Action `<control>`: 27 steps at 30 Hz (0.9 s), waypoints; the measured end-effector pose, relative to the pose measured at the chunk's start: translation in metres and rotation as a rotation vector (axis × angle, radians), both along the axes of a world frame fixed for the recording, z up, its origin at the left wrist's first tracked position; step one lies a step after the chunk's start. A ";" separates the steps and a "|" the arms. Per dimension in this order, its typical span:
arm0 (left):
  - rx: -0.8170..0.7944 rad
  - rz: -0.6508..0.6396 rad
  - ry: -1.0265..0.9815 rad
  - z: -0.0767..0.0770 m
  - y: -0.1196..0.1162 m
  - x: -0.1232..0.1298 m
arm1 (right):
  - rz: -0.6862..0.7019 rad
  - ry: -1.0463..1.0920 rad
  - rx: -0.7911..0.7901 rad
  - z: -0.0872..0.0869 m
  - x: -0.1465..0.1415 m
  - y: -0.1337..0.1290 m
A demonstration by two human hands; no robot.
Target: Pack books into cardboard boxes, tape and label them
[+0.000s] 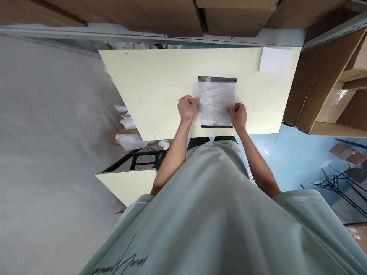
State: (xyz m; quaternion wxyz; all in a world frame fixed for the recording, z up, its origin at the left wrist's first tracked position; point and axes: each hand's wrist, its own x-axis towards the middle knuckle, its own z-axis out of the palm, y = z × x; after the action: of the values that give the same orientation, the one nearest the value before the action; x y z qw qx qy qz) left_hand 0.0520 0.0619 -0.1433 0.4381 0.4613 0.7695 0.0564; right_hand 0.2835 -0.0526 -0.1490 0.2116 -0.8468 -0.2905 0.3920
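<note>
A translucent plastic sheet or bag with a dark strip along its far edge and another along its near edge lies at the middle of the pale yellow table. My left hand pinches its left edge, fingers curled together. On the other side my right hand grips the right edge, the thumb on top of the plastic and the fingers curled at its side. Whether the plastic holds something flat inside, I cannot tell.
A white card or paper stack lies at the table's far right corner. Cardboard boxes line a shelf beyond the far edge. An open carton stands at the right. A second pale board is at lower left.
</note>
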 end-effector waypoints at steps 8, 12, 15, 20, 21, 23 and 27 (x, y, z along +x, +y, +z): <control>0.198 0.059 0.033 0.000 -0.015 0.006 | -0.134 0.337 0.046 0.024 -0.002 0.016; 0.346 -0.127 -0.034 0.004 -0.018 -0.003 | -0.101 0.498 0.188 0.049 -0.017 0.015; 0.282 -0.180 -0.302 0.014 -0.019 -0.018 | -0.091 0.564 0.248 0.074 -0.033 0.015; 0.143 -0.115 -0.728 0.052 -0.023 -0.067 | -0.072 0.648 0.303 0.104 -0.066 0.029; 0.138 -0.101 -0.761 0.060 -0.023 -0.079 | -0.052 0.661 0.299 0.106 -0.073 0.034; 0.151 -0.038 -0.752 0.071 -0.022 -0.105 | 0.011 0.665 0.288 0.104 -0.090 0.046; 0.240 0.140 -0.565 0.089 -0.010 -0.154 | 0.177 0.502 0.261 0.089 -0.132 0.077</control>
State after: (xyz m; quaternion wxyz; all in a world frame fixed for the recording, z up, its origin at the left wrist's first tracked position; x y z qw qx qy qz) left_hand -0.1024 0.0519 -0.0547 0.5719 0.4219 0.6350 0.3029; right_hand 0.1513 0.0247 -0.0598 0.3491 -0.6602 -0.3499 0.5656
